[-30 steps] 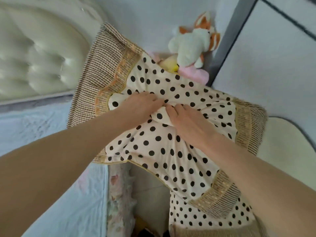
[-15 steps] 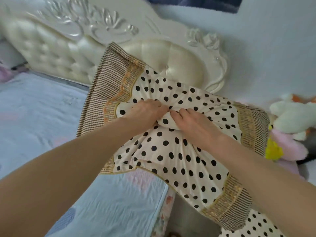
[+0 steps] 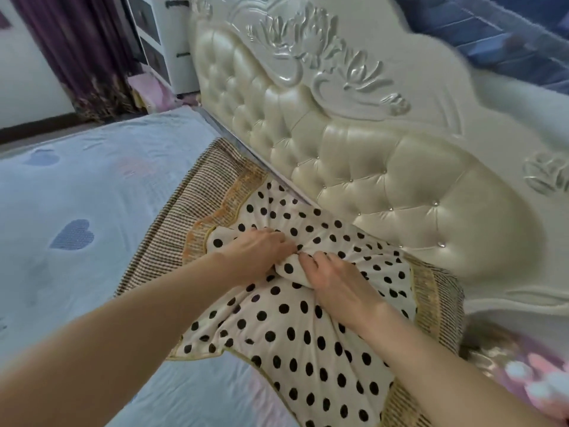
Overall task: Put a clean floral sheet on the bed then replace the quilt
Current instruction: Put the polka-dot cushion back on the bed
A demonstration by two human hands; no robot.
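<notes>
Both hands, left (image 3: 261, 251) and right (image 3: 335, 285), pinch the pillow (image 3: 286, 318) with curled fingers; headboard (image 3: 369, 167) just behind, nightstand (image 3: 163, 41) and curtain (image 3: 77, 50) beyond the bed (image 3: 77, 186).

left hand (image 3: 258, 252) and right hand (image 3: 335, 280) grip a polka-dot pillow (image 3: 292, 328) against the headboard (image 3: 385, 167)

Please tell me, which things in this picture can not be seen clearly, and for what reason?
Head view:
- Polka-dot pillow: lower corner cut off by the bottom edge.
- Fingertips of left hand and right hand: buried in bunched fabric.
- Pink item at lower right: too blurred to identify.
- Bed sheet: the part under the pillow is hidden.
</notes>
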